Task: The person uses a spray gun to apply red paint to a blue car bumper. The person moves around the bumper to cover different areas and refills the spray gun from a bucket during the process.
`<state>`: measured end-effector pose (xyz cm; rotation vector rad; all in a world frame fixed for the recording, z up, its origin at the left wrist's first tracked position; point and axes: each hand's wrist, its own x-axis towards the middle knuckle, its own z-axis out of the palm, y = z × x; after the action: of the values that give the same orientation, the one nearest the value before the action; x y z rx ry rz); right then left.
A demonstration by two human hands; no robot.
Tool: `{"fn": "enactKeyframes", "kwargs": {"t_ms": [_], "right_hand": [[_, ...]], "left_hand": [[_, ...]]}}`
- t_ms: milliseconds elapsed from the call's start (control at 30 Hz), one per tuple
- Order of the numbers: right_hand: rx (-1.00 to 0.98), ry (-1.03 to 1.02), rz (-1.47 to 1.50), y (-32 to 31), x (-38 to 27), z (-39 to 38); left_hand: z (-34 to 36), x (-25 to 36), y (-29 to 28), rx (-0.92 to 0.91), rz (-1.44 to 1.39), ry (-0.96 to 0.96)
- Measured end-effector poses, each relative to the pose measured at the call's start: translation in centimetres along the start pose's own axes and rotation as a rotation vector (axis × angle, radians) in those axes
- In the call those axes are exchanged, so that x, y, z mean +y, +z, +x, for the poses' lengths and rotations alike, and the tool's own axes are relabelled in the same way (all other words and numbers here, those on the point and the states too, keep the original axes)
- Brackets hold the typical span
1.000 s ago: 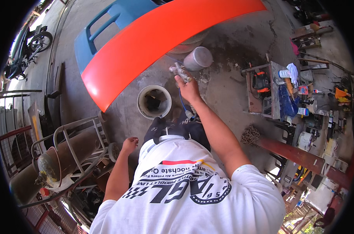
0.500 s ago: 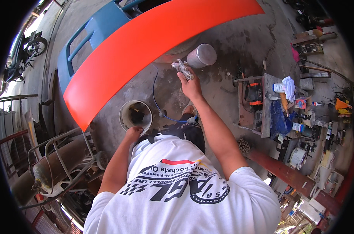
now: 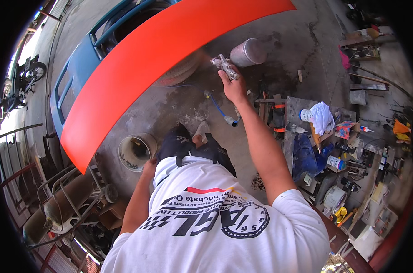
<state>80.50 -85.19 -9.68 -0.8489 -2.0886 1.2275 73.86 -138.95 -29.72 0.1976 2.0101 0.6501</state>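
R hand (image 3: 236,88), upper ctr of frame, fingers clamped round metal spray gun (image 3: 225,67); nozzle end twd L, apart from orange panel (image 3: 170,50). Silvery cup (image 3: 248,52) just beyond gun, to its upper R. Panel = long curved sheet, lower L up to top edge, R of ctr; lies over blue slatted part (image 3: 81,68), upper L. Tyre (image 3: 181,73) partly under panel's inner edge. L hand (image 3: 150,167) low, ctr-L, nr bucket (image 3: 148,140) & dark shorts (image 3: 177,143); fingers apart or together, can't tell, nor whether touching either. Blue hose (image 3: 218,108) below gun, mid frame. White cloth (image 3: 322,119) on cluttered bench, R side.
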Motion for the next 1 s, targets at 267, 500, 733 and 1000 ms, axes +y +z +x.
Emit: {"fn": "enactKeyframes", "kwargs": {"t_ms": [267, 500, 733, 1000], "right_hand": [[0.012, 0.156, -0.078, -9.0, 8.4, 10.1], [0.046, 0.188, -0.102, -17.6, 14.7, 21.1], [0.132, 0.446, 0.164, -22.9, 16.2, 30.1], [0.236, 0.833, 0.193, -33.7, 18.3, 37.5]], "left_hand": [[3.7, 13.7, 1.7, -0.04, -0.052, -0.17], [12.0, 20.8, 4.8, -0.093, 0.047, -0.294], [25.9, 36.8, 10.0, -0.079, 0.467, 0.251], [29.3, 52.2, 17.1, 0.083, 0.882, 0.272]]}}
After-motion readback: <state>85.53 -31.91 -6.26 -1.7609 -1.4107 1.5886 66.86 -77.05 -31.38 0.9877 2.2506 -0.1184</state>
